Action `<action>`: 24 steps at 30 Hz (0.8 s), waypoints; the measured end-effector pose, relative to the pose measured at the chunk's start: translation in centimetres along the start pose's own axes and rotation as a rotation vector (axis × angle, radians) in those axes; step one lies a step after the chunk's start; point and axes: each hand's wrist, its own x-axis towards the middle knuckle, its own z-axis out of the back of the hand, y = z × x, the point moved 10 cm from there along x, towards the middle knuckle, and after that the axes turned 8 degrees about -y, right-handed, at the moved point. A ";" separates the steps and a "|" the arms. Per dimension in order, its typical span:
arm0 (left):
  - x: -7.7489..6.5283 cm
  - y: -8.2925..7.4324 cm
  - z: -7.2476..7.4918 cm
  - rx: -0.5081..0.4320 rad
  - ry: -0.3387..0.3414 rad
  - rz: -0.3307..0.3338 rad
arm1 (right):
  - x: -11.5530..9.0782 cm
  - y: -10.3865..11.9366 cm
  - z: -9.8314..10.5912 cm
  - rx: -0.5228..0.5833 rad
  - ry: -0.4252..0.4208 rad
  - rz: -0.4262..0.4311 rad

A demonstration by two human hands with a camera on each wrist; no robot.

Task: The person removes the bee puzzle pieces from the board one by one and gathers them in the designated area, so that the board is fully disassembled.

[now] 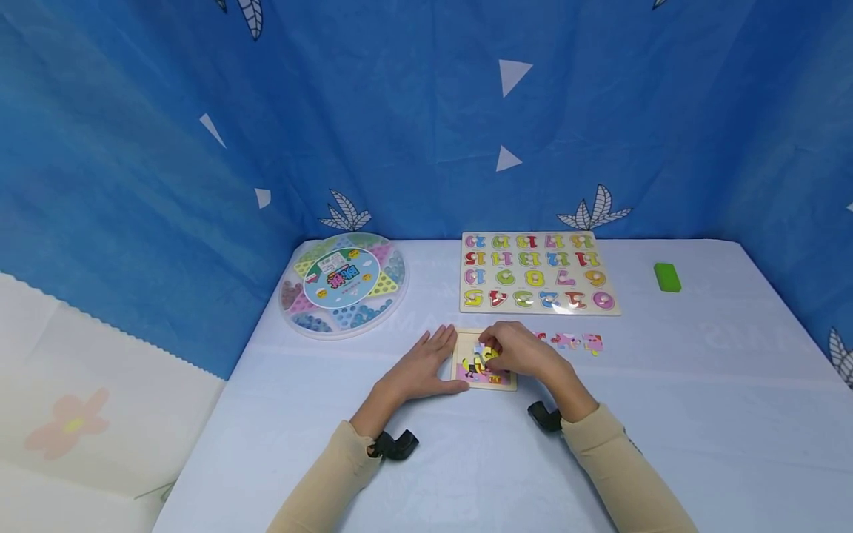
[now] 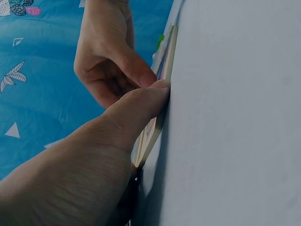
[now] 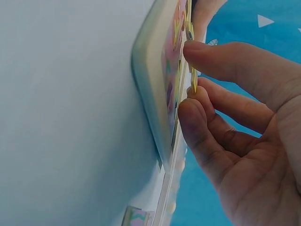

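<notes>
A small wooden jigsaw board [image 1: 483,386] with a pale rim and a pink and yellow picture lies flat on the table. My left hand [image 1: 423,366] rests at its left side, fingers extended along the edge. In the left wrist view the thumb [image 2: 157,92] touches the board's near edge. Over the board, my right hand [image 1: 523,349] pinches a yellow puzzle piece [image 3: 194,81] between thumb and fingers. The right wrist view shows that piece standing just off the picture. Part of the board is hidden under the right hand.
Loose puzzle pieces [image 1: 566,340] lie right of the board. Behind it is a number puzzle board [image 1: 549,272]. A round Chinese checkers set [image 1: 343,285] sits at the back left, a green block [image 1: 667,277] at the back right. A blue curtain [image 1: 413,118] borders the table.
</notes>
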 end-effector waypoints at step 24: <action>0.1 -0.1 0.0 0.023 0.004 -0.004 | -1.3 -1.0 1.7 0.007 -0.018 0.008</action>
